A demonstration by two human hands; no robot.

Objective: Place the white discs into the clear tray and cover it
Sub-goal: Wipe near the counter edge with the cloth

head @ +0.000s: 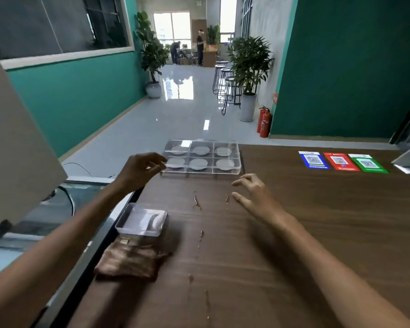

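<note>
Nearest, lower left, a brown cloth (130,261) lies below a small clear box (142,221). At upper centre sits the six-cell clear tray (239,170), white discs (224,163) inside, lid seemingly on. Left hand (140,168) pinches its corner; right hand (253,195) hovers open, holding nothing. Press the lid's corners evenly.

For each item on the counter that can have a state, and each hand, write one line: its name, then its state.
Clear tray: lid on, six compartments.
White discs: one in each compartment, all six filled.
Small clear box: near the brown cloth, contents unclear.
Brown cloth: folded, lying flat.
Left hand: fingers curled at the tray's left corner.
Right hand: open, apart from the tray.
</note>
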